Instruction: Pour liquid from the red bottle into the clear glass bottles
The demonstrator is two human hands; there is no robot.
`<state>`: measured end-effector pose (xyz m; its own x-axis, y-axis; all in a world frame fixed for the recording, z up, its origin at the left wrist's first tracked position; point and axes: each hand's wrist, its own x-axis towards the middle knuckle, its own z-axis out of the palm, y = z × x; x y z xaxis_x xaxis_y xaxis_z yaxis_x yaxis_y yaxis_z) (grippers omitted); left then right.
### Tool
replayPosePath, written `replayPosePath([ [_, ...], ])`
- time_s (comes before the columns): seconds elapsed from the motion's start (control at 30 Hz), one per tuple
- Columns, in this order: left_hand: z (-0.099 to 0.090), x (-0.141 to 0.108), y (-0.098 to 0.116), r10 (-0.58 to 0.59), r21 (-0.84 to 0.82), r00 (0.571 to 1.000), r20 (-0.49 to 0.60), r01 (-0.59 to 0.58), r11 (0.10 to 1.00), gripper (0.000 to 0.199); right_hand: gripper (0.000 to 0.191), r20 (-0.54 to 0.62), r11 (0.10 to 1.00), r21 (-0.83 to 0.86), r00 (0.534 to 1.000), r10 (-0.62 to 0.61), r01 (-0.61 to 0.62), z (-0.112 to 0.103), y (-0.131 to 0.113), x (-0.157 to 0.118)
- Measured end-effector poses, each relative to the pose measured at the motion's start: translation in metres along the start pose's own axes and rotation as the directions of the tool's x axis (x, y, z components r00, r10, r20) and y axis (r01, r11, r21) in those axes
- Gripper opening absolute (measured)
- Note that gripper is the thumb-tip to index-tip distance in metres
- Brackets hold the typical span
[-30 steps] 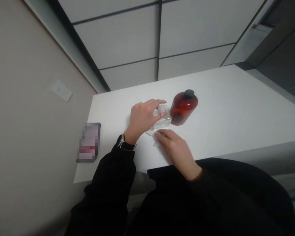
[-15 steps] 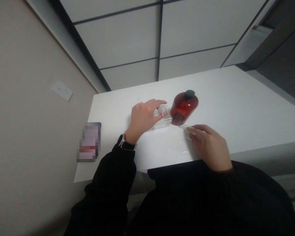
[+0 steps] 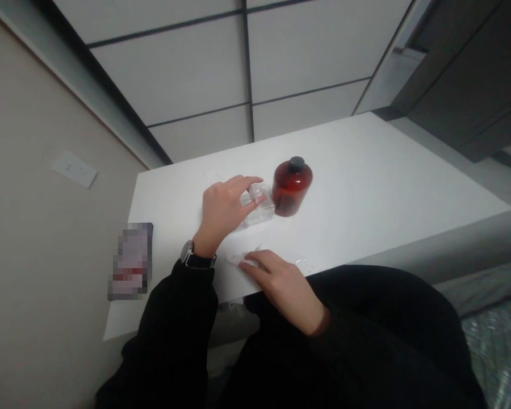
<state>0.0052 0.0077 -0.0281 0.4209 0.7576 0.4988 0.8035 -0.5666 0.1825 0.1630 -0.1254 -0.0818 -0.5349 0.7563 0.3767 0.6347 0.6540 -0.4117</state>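
Note:
My left hand (image 3: 225,207) is closed, thumb and fingers around the rounded clear top of a square glass bottle (image 3: 262,211) that stands on the white table (image 3: 366,187). Right beside that bottle is a brown-red bottle (image 3: 290,187) with a black cap, upright and part full of liquid. My right hand (image 3: 281,281) presses a crumpled white tissue (image 3: 238,258) on the tabletop near the front edge. To the right of its fingers, a small wet patch (image 3: 301,262) glints on the surface.
A blurred-out flat box or packet (image 3: 132,261) lies at the table's left end by the wall. On that wall is a white socket (image 3: 74,169). Pale panelled doors (image 3: 196,74) rise behind the table. Clear plastic wrap (image 3: 498,346) shows at lower right.
My right hand has swept the tissue left and toward me, away from the brown-red bottle, and fewer wet spots show. My left hand stays on the glass bottle. The view has shifted right.

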Motion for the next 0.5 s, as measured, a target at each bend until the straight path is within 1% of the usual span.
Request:
replayPosePath([
  [0.07,-0.001,0.000,0.000,0.002,0.004,1.000,-0.002,-0.002,1.000,0.028,0.033,-0.037,0.997,0.015,0.996,0.076,-0.076,-0.008,0.017,-0.010],
  [0.13,-0.001,0.000,0.000,0.007,0.004,1.000,-0.005,-0.007,1.000,0.027,0.031,-0.102,0.985,0.023,0.980,0.173,-0.172,-0.022,0.044,-0.021],
  [0.17,-0.001,0.000,0.000,0.008,0.004,1.000,-0.007,-0.008,1.000,0.027,0.031,-0.139,0.973,0.022,0.963,0.231,-0.230,-0.031,0.061,-0.026],
  [0.2,-0.001,0.000,0.000,0.007,0.005,1.000,-0.008,-0.007,1.000,0.027,0.030,-0.179,0.957,0.003,0.941,0.288,-0.292,-0.040,0.077,-0.031],
  [0.27,-0.001,0.000,-0.001,0.004,0.009,1.000,-0.007,-0.004,1.000,0.027,0.028,-0.262,0.888,-0.073,0.868,0.422,-0.454,-0.057,0.105,-0.040],
  [0.3,-0.001,0.000,-0.001,0.005,0.010,1.000,-0.006,-0.004,1.000,0.028,0.027,-0.301,0.848,-0.107,0.830,0.470,-0.519,-0.062,0.116,-0.043],
  [0.33,0.000,0.000,-0.001,0.005,0.010,1.000,-0.006,-0.005,1.000,0.028,0.028,-0.324,0.818,-0.131,0.804,0.498,-0.560,-0.065,0.123,-0.044],
  [0.37,0.000,0.000,-0.001,0.007,0.009,1.000,-0.007,-0.007,1.000,0.028,0.029,-0.337,0.802,-0.147,0.791,0.510,-0.579,-0.066,0.126,-0.044],
  [0.4,0.000,0.000,-0.001,0.008,0.009,1.000,-0.009,-0.008,1.000,0.028,0.031,-0.340,0.801,-0.153,0.792,0.507,-0.579,-0.063,0.125,-0.043],
  [0.43,0.000,0.000,-0.001,0.010,0.009,1.000,-0.012,-0.010,1.000,0.028,0.034,-0.335,0.814,-0.151,0.804,0.492,-0.561,-0.059,0.121,-0.040],
  [0.5,0.000,0.000,-0.001,0.011,0.012,1.000,-0.015,-0.011,1.000,0.028,0.038,-0.318,0.857,-0.131,0.839,0.440,-0.499,-0.045,0.105,-0.032],
])
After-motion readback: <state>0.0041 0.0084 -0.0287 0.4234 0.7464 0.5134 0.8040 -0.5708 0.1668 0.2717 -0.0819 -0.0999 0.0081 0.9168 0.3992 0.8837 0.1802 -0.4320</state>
